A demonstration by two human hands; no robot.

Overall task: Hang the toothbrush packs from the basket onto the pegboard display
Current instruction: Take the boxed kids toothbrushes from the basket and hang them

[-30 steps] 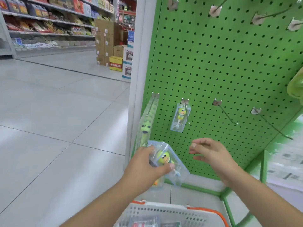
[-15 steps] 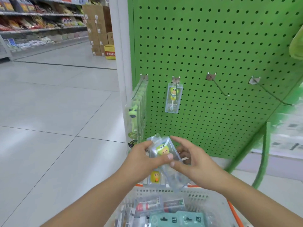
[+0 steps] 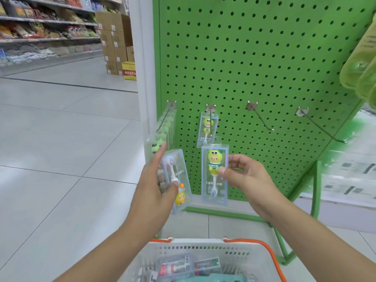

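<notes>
Green and full of holes, the pegboard (image 3: pixel 264 58) stands on a shop floor (image 3: pixel 50 159) beside a white pillar (image 3: pixel 143 58). Along its lower row, the hook nearest the left edge carries a stack of packs (image 3: pixel 160 135), the next hook one pack (image 3: pixel 207 127), and two hooks (image 3: pixel 261 119) toward the right edge hang bare. The right hand (image 3: pixel 244 176) pinches an upright green toothbrush pack (image 3: pixel 214 174) in front of the board. The left hand (image 3: pixel 156 186) holds an upside-down yellow toothbrush pack (image 3: pixel 179 180). Below, the white basket (image 3: pixel 203 249) with orange handles holds more boxes.
</notes>
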